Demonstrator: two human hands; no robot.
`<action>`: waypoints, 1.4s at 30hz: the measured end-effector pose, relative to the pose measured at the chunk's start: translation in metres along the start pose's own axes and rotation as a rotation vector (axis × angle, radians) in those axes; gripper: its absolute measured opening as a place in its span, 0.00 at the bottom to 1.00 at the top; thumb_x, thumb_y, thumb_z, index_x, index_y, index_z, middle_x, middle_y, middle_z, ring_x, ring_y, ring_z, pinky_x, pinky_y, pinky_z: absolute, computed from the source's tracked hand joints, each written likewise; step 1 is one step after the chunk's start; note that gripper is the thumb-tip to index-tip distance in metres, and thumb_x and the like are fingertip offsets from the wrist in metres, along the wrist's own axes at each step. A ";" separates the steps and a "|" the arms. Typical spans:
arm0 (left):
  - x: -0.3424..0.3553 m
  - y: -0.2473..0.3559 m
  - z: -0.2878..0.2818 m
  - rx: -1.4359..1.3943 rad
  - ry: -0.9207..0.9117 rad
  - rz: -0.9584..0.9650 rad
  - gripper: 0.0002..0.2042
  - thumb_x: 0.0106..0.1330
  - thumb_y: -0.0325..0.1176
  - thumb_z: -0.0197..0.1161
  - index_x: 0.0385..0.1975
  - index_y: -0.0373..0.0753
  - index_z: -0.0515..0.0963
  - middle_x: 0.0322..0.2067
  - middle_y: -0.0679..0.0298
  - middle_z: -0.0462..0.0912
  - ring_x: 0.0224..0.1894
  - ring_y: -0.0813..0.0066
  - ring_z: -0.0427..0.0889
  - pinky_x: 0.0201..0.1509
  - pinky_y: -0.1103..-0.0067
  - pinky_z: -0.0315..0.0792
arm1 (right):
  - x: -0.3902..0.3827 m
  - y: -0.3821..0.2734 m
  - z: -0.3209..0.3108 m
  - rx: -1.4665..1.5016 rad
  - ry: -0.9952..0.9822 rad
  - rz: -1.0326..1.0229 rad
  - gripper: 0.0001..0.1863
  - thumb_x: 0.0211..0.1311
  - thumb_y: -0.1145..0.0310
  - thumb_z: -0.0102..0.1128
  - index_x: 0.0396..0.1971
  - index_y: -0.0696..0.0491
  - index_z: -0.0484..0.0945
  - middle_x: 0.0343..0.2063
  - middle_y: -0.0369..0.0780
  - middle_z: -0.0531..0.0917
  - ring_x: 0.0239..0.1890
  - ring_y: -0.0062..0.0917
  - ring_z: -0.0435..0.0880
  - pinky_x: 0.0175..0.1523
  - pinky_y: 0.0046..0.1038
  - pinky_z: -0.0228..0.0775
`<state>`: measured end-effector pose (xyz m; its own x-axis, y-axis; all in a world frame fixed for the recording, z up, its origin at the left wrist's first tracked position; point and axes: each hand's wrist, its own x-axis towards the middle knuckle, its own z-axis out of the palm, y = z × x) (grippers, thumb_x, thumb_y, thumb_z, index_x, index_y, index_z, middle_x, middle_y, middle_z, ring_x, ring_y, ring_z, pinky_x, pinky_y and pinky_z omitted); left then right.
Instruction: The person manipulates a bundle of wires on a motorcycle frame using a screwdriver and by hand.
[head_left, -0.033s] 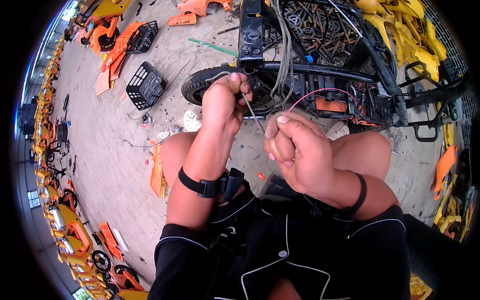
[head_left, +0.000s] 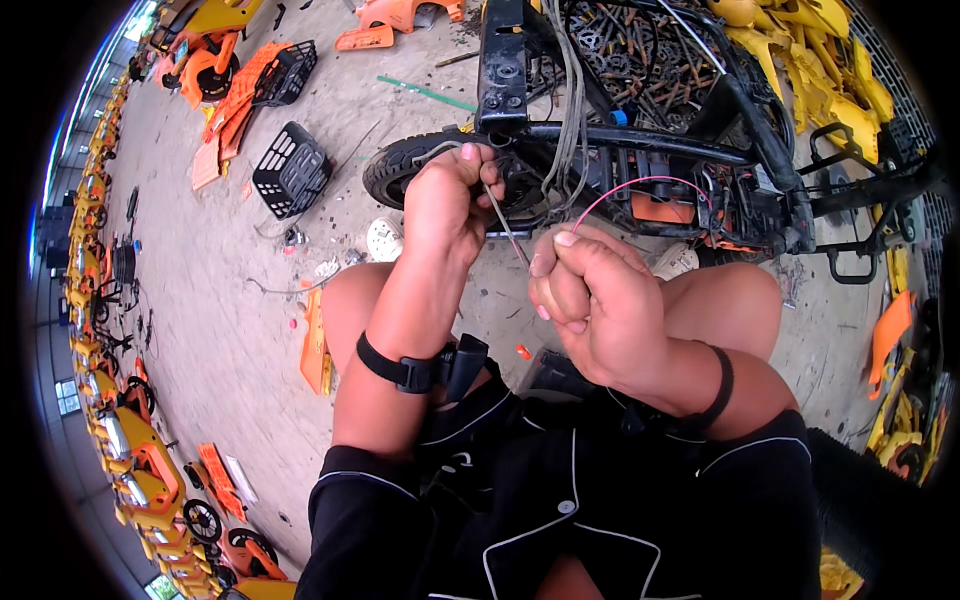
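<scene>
Wire work: looks partway along; a grey cable (head_left: 506, 229) is drawn straight between two fists, while a pink wire (head_left: 640, 179) arcs away toward a stripped vehicle frame (head_left: 640, 135).
Done so far: the pink wire stands clear of the frame along most of its curve.
Left to do: judging by the view, its far end has yet to come free, for it seems to run in among the frame's parts; that end is too cluttered to be sure.
Right hand (head_left: 605, 290): closed, thumb pressed on the curled forefinger, pinching the pink wire at the top of the fist; the grey cable reaches the same fingers, and whether the two join is hidden there.
Left hand (head_left: 450, 205): fingers curled tight around the grey cable, no gap showing, just in front of the wheel; the cable comes out below the fingers and slants toward the right hand.
Wheel (head_left: 385, 182): black-tyred, partly behind the left hand, at the frame's left end.
Frame: black, lying across the floor (head_left: 250, 340), an orange block (head_left: 662, 208) at its near edge, loose grey cables (head_left: 572, 110) draped over it.
Basket (head_left: 292, 172): black, tilted on the floor, left of the wheel.
Beyond: metal parts (head_left: 640, 60) heaped behind the frame; yellow panels (head_left: 820, 60) piled near the floor's far right corner.
</scene>
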<state>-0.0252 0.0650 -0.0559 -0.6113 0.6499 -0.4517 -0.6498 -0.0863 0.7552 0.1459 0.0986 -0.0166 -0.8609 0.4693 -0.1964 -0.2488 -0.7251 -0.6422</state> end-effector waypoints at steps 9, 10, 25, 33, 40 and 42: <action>0.010 0.027 -0.019 -0.058 0.013 0.088 0.10 0.74 0.33 0.48 0.39 0.32 0.71 0.26 0.64 0.73 0.25 0.76 0.69 0.30 0.82 0.64 | -0.038 0.005 0.006 -0.055 -0.127 0.035 0.17 0.74 0.67 0.40 0.32 0.63 0.75 0.11 0.28 0.60 0.15 0.11 0.55 0.22 0.18 0.46; 0.011 0.027 -0.019 -0.046 -0.022 0.075 0.10 0.74 0.33 0.48 0.39 0.32 0.71 0.26 0.64 0.73 0.26 0.76 0.70 0.31 0.82 0.64 | -0.035 -0.001 0.006 -0.130 -0.091 0.073 0.17 0.75 0.67 0.40 0.33 0.63 0.74 0.11 0.28 0.61 0.15 0.11 0.55 0.24 0.19 0.48; -0.007 0.040 -0.027 0.068 -0.219 0.261 0.12 0.73 0.38 0.54 0.39 0.34 0.76 0.29 0.65 0.79 0.30 0.77 0.76 0.34 0.83 0.65 | 0.008 -0.013 -0.016 -0.090 0.134 -0.125 0.17 0.75 0.63 0.33 0.39 0.59 0.71 0.11 0.31 0.60 0.17 0.19 0.64 0.42 0.30 0.66; -0.013 0.037 -0.020 0.051 -0.253 0.190 0.19 0.70 0.33 0.57 0.58 0.35 0.65 0.42 0.57 0.78 0.45 0.66 0.79 0.48 0.74 0.71 | 0.024 -0.010 -0.010 0.108 0.000 -0.186 0.18 0.77 0.63 0.32 0.42 0.61 0.71 0.19 0.37 0.72 0.35 0.30 0.77 0.57 0.37 0.66; -0.019 0.027 -0.018 0.175 -0.348 0.096 0.46 0.61 0.20 0.62 0.72 0.44 0.35 0.51 0.50 0.73 0.53 0.58 0.77 0.56 0.62 0.73 | 0.046 -0.009 0.002 0.207 -0.072 -0.216 0.17 0.76 0.60 0.35 0.46 0.56 0.72 0.25 0.38 0.77 0.44 0.31 0.78 0.62 0.37 0.63; -0.019 0.024 -0.020 0.160 -0.355 0.075 0.51 0.58 0.16 0.62 0.72 0.44 0.30 0.51 0.49 0.74 0.52 0.60 0.78 0.56 0.64 0.75 | 0.048 -0.012 0.006 0.220 -0.122 -0.233 0.17 0.77 0.60 0.35 0.47 0.56 0.72 0.26 0.38 0.78 0.44 0.32 0.79 0.62 0.37 0.64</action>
<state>-0.0384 0.0360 -0.0385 -0.4422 0.8692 -0.2212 -0.5131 -0.0428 0.8573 0.1054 0.1268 -0.0143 -0.8133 0.5808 0.0353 -0.5231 -0.7032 -0.4816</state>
